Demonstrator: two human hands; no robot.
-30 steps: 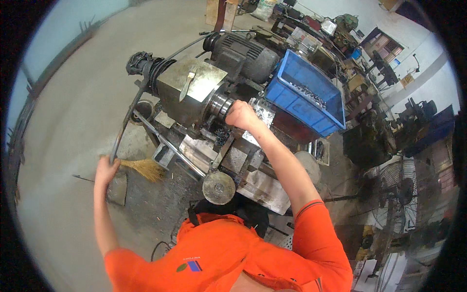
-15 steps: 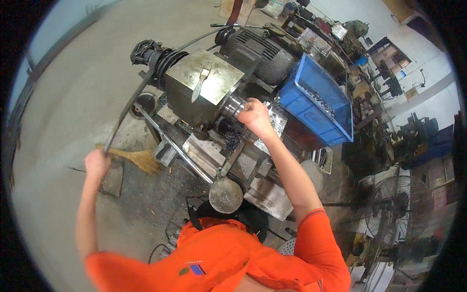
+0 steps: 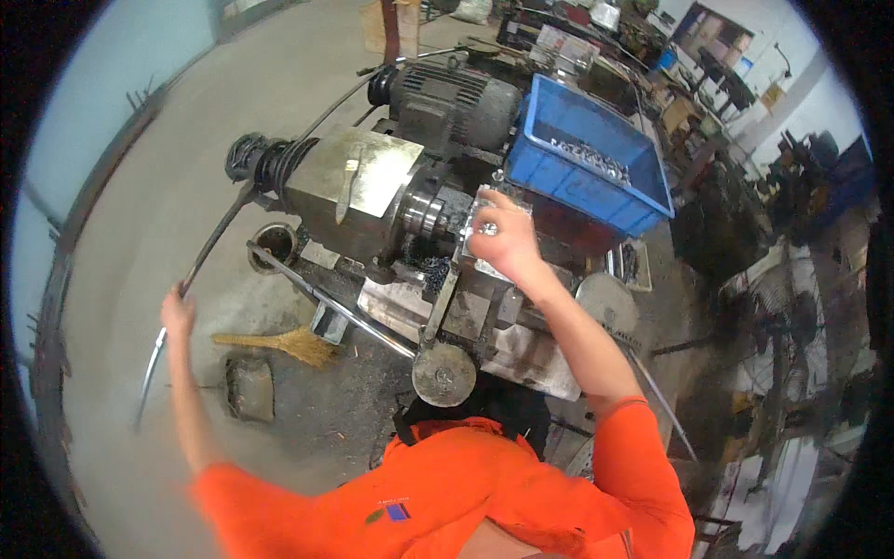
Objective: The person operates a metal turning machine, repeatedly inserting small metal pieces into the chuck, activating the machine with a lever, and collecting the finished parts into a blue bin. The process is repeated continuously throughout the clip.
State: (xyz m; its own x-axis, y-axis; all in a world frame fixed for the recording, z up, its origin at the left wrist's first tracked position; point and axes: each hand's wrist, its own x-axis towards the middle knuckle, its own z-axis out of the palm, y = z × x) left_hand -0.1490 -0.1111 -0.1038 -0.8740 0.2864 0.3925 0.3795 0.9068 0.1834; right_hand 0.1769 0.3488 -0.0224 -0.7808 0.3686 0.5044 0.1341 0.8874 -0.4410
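Note:
My left hand is wrapped round a long lever rod that runs up to the black pulley at the headstock's left end. My right hand is closed, fingers curled, just right of the shiny round chuck and apart from it. Something bright shows between its thumb and fingers; I cannot make out what. Below the hand is a sheet of crumpled silvery material. A flat brush lies on the headstock's metal top. Dark metal chips lie under the chuck.
A blue crate with small metal parts stands right of the motor. A long steel bar slants toward a round metal disc near me. On the floor at left are a straw broom and a dustpan. A fan stands at right.
My right hand has come away from the chuck toward the right. My left hand still grips the lever rod, whose lower end now shows below it. The whole view has shifted.

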